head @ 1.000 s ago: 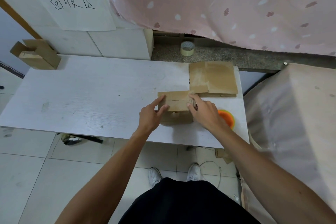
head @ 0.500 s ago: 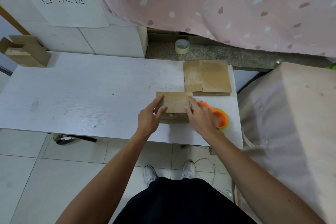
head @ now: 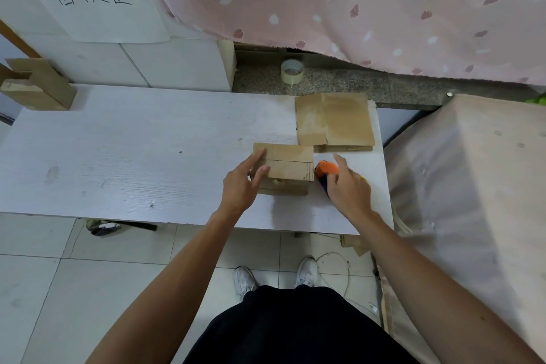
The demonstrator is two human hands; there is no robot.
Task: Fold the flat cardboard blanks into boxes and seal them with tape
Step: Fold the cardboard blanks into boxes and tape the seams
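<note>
On the white table (head: 133, 151), the left hand (head: 242, 186) presses straight fingers down on the closed top flaps of a small cardboard box (head: 291, 162). Just beside the box, the right hand (head: 348, 189) grips an orange tape dispenser (head: 325, 170). A stack of flat cardboard blanks (head: 334, 121) lies behind them, and a tape roll (head: 292, 71) stands on the stone ledge beyond.

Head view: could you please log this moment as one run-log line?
left hand: presses box top | right hand: on orange tape dispenser | flat blanks: stacked behind
</note>
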